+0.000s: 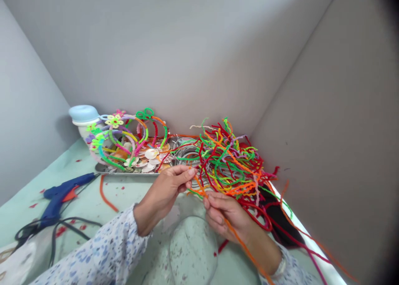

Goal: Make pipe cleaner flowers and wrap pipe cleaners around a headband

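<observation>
Pinching one long fuzzy orange pipe cleaner (232, 231) at lower centre, left hand (168, 189) and right hand (226, 214) both clamped on it, beside the tangled multicoloured pipe-cleaner heap (232, 160).

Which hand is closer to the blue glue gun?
The left hand. It is to the right of the glue gun, pinching an orange pipe cleaner. The right hand holds the same pipe cleaner farther right, by the pipe cleaner pile.

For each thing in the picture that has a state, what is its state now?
left hand: pinching an orange pipe cleaner
right hand: gripping the same orange pipe cleaner
pile of pipe cleaners: loose and tangled
glue gun: lying on the table, untouched
blue-lidded jar: lid on
tray: filled with shells
</observation>
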